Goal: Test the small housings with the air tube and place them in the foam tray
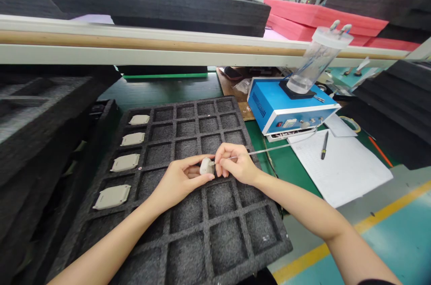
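My left hand (182,177) grips a small off-white plastic part (206,166) between thumb and fingers, above the middle of a black foam tray (206,222). My right hand (237,163) pinches the end of a thin clear tube (269,149) against the right side of that part. Whether the tube's tip is inside the part is hidden by my fingers. The tube runs right to a blue box-shaped device (279,107). Several flat beige plastic pieces, the nearest one (112,196) included, lie in the tray's left column of pockets.
A clear cylinder of liquid (311,63) stands on the blue device, close under the shelf edge (202,56). Right of the tray lie paper sheets (350,173) with a pen (324,145). Black foam trays (43,110) are stacked at left, and red foam (323,15) sits on the shelf.
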A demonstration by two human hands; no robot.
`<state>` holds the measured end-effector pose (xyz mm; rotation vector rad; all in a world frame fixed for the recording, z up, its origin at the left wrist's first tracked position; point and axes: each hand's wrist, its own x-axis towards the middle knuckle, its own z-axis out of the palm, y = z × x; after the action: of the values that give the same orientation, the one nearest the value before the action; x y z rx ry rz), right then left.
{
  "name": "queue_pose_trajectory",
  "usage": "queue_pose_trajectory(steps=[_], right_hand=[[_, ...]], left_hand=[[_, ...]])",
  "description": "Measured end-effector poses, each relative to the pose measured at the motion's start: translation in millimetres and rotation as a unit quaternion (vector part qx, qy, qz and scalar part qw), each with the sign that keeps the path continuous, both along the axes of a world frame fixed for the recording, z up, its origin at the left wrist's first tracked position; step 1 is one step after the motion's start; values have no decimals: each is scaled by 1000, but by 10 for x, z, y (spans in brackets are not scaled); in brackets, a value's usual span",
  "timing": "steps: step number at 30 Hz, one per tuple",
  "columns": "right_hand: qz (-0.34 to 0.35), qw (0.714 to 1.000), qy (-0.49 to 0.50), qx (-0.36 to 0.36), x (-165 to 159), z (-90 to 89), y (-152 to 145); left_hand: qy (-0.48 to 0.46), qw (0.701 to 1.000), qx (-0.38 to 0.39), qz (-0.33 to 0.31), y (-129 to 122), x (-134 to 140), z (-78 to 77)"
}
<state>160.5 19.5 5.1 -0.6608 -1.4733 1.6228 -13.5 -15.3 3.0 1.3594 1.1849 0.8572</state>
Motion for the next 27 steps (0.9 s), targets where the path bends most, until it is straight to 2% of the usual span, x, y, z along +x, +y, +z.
queue_pose_trajectory(steps=[9, 12, 14, 18, 21, 23, 25, 27], right_hand=[[-7, 1000, -2, 9, 7, -20, 6], [-93, 995, 42, 22, 31, -42, 41], [-165, 983, 79, 10, 45, -53, 71], [-180, 980, 83, -10, 56, -69, 115], [-161, 984, 68, 26, 66, -76, 107], [-152, 986, 60, 44, 75, -80, 94], [-146, 987, 51, 51, 81, -84, 86], [-138, 988, 40, 52, 85, -87, 83]], left_hand=[[5, 1000, -10, -3, -6, -12, 6], [1, 1000, -18, 5, -9, 3, 20], [-36, 999, -23, 1, -11, 27, 24], [-133, 990, -42, -3, 14, 37, 76], [-152, 987, -27, 47, -28, -93, 235], [-149, 985, 1, 91, -148, -265, 373], [-113, 984, 26, 134, -347, -475, 487], [-28, 981, 42, 190, -595, -678, 540]])
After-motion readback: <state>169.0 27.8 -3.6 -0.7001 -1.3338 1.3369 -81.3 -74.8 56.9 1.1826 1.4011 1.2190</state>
